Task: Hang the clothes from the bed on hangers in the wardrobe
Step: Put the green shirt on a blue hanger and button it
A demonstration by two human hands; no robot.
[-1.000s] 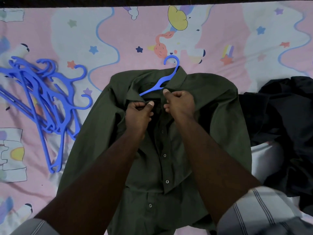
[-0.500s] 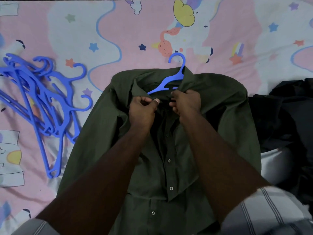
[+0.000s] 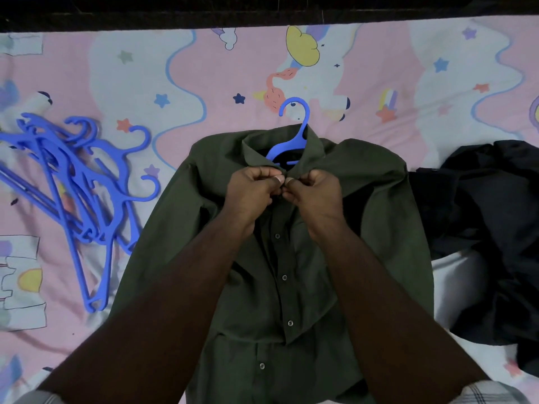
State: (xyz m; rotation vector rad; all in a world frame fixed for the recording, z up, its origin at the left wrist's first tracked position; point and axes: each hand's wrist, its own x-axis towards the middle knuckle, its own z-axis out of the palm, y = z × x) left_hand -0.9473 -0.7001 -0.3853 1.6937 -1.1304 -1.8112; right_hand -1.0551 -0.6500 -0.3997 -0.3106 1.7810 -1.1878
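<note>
A dark green button-up shirt (image 3: 388, 217) lies front-up on the bed. A blue plastic hanger (image 3: 294, 135) sits inside it; the hook sticks out past the collar and the rest is hidden under the cloth. My left hand (image 3: 250, 193) and my right hand (image 3: 315, 193) meet just below the collar. Each pinches one edge of the shirt's front opening at the top button, thumbs almost touching.
A heap of several blue hangers (image 3: 73, 196) lies on the pink patterned bedsheet (image 3: 204, 83) to the left. Dark clothes (image 3: 490, 228) are piled on the right over a white item (image 3: 458, 284). The bed's dark far edge (image 3: 262, 13) runs along the top.
My two hands have come together at the shirt's collar, closing the gap between the front edges. The view has tilted, so the shirt and hanger sit lower in frame.
</note>
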